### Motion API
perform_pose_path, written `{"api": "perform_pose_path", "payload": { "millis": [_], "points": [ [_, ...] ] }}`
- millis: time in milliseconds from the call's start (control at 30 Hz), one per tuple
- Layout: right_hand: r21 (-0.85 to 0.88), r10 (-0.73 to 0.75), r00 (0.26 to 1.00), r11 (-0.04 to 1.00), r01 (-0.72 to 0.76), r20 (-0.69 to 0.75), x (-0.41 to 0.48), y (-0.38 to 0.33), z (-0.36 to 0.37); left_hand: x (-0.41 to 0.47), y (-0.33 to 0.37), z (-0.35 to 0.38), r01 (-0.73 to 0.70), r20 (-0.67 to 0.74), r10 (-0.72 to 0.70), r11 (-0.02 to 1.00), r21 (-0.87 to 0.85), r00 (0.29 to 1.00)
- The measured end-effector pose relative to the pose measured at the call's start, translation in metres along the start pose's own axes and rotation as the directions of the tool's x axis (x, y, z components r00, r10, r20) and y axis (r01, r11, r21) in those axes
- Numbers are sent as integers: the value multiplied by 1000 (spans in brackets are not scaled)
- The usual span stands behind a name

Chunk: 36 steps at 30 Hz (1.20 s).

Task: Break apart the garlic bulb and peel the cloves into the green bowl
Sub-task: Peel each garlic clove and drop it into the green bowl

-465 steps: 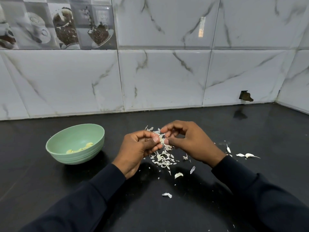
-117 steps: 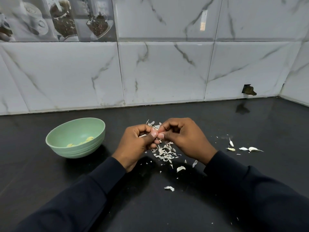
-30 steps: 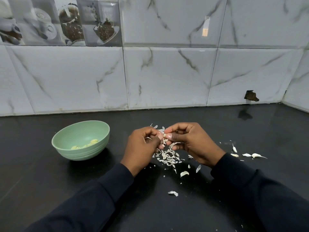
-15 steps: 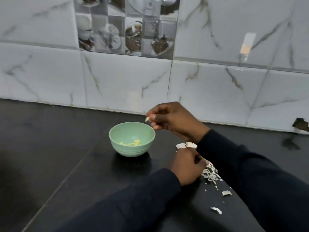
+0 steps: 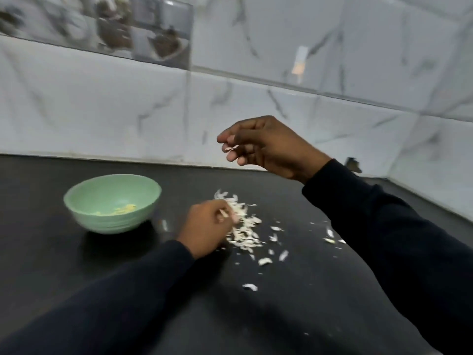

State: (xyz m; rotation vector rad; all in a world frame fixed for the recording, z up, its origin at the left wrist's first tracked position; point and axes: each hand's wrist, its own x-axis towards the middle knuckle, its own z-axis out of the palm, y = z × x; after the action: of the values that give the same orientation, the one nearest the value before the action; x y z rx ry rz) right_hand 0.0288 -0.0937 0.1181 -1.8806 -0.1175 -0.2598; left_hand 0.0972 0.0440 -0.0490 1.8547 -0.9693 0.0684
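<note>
Right hand (image 5: 266, 147) is up in the air above the counter (image 5: 294, 316), fingers loosely curled. There's a pale fleck at the fingertips, but it's too blurry to say if that's a scrap of skin or just a nail, so honestly can't tell whether it's holding anything. Left hand (image 5: 207, 226) is down low at the near-left edge of the pile of skins (image 5: 244, 226), fingers curled in and pinching a pale sliver (image 5: 224, 213). Could be a clove, could be peel, no way to tell from this.

The green bowl (image 5: 112, 222) sits on the counter off to the left of both hands, with a few yellowish peeled cloves (image 5: 126, 208) in the bottom. The left hand is clearly the nearer one to it, just a short way to its right, while the right hand hangs higher and further right.

What I think matters for the next move: a few loose bits (image 5: 329, 233) lie on the counter to the right of the pile, just beside the right sleeve. They're well apart from the left hand, with the pile in between. If any of those are unpeeled cloves, the right hand is the one to drop down and back toward its own side for them. Their long axes are too smeared to read.
</note>
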Motion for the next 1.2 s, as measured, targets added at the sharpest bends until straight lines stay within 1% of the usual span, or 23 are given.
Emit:
{"api": "perform_pose_path", "payload": {
  "millis": [67,133,200,233,300,367,400,433,533,600,633,700,833,867,900,933,967,1000,1033,1067,1100,1167,1200],
  "points": [
    [-59,30,998,998,-34,-60,-21,20,-30,3,-2,4,-10,-21,11,999,44,1000],
    [-266,55,996,961,-72,-69,-35,54,-46,3,-1,6,14,-34,-11,996,89,999],
    [-456,118,992,881,-128,-50,-45,85,-54,0,1,3,39,-41,-35,994,99,999],
    [-477,151,988,866,-153,-43,-49,95,-58,0,2,0,49,-44,-45,995,89,998],
    [-426,191,980,883,-196,-55,-59,102,-75,0,3,-1,62,-51,-58,996,61,997],
    [-407,216,970,880,-244,-115,-68,98,-98,-1,3,-4,72,-59,-69,996,46,996],
    [-454,230,962,848,-272,-145,-74,95,-111,-1,4,-3,79,-56,-76,996,46,996],
    [-536,253,955,790,-297,-156,-80,93,-124,0,3,-3,83,-54,-81,995,45,995],
    [-781,388,917,542,-310,-95,-99,91,-143,1,3,-2,83,-50,-80,994,67,996],
    [-846,489,867,418,-331,-98,-111,97,-144,1,3,-2,82,-54,-78,994,67,995],
    [-869,507,855,369,-330,-110,-115,102,-143,1,3,-1,83,-56,-79,995,63,995],
    [-894,483,867,328,-306,-120,-120,112,-142,1,4,0,79,-60,-75,995,56,995],
    [-884,453,884,357,-302,-119,-121,115,-139,0,5,1,63,-61,-60,997,36,996],
    [-873,429,895,382,-304,-124,-120,114,-137,0,5,1,60,-65,-59,998,20,996],
    [-834,395,911,458,-309,-121,-118,112,-133,-1,7,0,56,-66,-56,998,2,996],
    [-739,351,930,598,-310,-106,-116,110,-127,-2,9,0,50,-59,-51,998,-25,997],
    [-576,299,950,763,-294,-88,-110,108,-118,-4,11,-1,48,-49,-51,997,-66,997],
    [-363,254,963,893,-268,-86,-107,106,-107,-5,15,2,49,-21,-52,992,-117,998],
    [-148,217,973,963,-227,-80,-102,104,-94,-7,20,4,54,11,-53,984,-168,999],
    [24,187,979,982,-186,-78,-94,104,-78,-9,25,5,58,32,-53,974,-219,998],
    [146,167,982,977,-153,-86,-88,105,-63,-11,30,8,66,44,-56,958,-280,997],
    [283,141,986,953,-110,-93,-75,111,-34,-12,34,8,62,7,-64,923,-379,998],
    [323,138,985,941,-99,-101,-71,112,-23,-11,34,7,43,-35,-62,917,-396,997]
  ]
}}
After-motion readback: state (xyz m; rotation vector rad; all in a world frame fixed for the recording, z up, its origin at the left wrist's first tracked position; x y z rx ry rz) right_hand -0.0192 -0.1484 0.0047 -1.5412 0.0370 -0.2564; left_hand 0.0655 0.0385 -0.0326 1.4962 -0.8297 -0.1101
